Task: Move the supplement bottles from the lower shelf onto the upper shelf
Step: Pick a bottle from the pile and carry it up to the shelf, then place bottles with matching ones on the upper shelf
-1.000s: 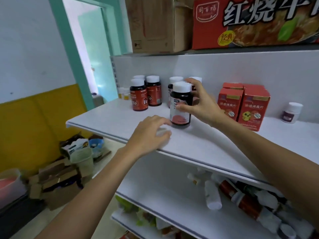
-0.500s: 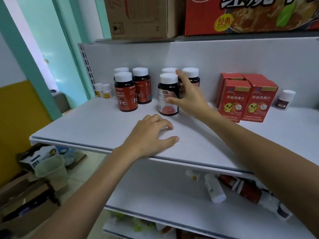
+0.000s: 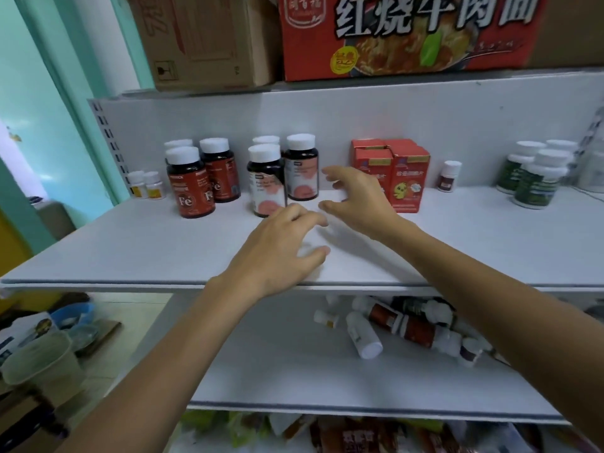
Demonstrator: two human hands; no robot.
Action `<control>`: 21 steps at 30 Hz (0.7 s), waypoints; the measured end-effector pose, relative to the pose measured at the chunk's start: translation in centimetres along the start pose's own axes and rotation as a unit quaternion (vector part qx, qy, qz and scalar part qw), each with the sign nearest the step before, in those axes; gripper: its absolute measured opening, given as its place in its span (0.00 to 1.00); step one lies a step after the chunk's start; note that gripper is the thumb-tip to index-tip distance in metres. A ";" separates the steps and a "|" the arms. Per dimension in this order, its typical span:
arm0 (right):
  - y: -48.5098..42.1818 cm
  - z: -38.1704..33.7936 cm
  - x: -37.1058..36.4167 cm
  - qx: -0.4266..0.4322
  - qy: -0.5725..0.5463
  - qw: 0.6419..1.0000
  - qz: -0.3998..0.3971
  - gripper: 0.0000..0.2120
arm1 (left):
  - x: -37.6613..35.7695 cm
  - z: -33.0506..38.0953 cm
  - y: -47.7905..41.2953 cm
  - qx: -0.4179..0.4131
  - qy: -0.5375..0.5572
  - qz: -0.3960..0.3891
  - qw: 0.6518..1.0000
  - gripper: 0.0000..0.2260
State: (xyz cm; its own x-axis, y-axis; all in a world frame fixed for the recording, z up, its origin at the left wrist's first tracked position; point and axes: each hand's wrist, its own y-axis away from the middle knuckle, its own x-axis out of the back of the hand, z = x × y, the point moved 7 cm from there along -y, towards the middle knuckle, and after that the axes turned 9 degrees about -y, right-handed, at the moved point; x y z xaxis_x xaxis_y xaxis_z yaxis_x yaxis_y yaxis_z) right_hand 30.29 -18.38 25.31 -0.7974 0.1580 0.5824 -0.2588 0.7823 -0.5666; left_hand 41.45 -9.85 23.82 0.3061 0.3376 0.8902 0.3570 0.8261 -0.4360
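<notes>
**Lower-Shelf Bottles: Grip and Placement Notes**

**Hand state.** I read both hands as empty. The right hand [image 3: 356, 201] is spread open just in front of the red cartons [image 3: 408, 178] and grips nothing. The left hand [image 3: 277, 253] lies palm down with relaxed fingers, in front of and to the left of the red cartons, near the front edge of the upper shelf [image 3: 130, 250]. I cannot tell whether it rests on the board or hangs just above it.

**Location of work.** The loose bottles [image 3: 405, 325] lie on their sides in a heap on the lower shelf [image 3: 261, 371], directly below the red cartons. A white bottle [image 3: 362, 335] lies at the near left of that heap.

**Handling.** I judge these to be rigid plastic, light to moderate in weight, with glossy labels that may slip. Round and lying flat, they will probably roll once a neighbour is lifted.
- Take hold around the body, thumb opposite fingers.
- Do not lift by the cap.
- Take the outermost bottle first.

**Surface and room.** The upper shelf is flat, smooth and white, so I expect a bottle set down upright to slide if nudged. Dark bottles [image 3: 266, 181] stand just left of the red cartons, and green bottles [image 3: 536, 178] stand well to the right of them. I would set down on the board in front of the red cartons. The next shelf above the red cartons, carrying a cardboard box [image 3: 202, 40], limits headroom.
</notes>
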 end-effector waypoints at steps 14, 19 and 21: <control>17.3 5.8 14.9 -0.056 -0.036 0.993 0.099 0.15 | -5.3 13.3 3.8 -0.064 0.085 0.096 0.990 0.13; 22.5 5.0 14.8 0.052 0.057 0.991 0.109 0.11 | -10.1 14.7 7.1 0.000 0.111 0.064 0.992 0.13; 24.6 6.8 13.5 0.030 0.048 0.995 0.083 0.09 | -12.5 14.0 8.4 0.047 0.122 0.020 0.991 0.14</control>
State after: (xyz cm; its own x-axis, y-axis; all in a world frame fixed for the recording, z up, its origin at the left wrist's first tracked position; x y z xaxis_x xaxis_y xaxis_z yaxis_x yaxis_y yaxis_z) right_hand 9.41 -1.06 15.27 -0.7767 0.3404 0.5299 -0.1632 0.7038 -0.6914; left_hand 28.25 -0.81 10.93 0.5272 0.2614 0.8085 0.2605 0.8560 -0.4466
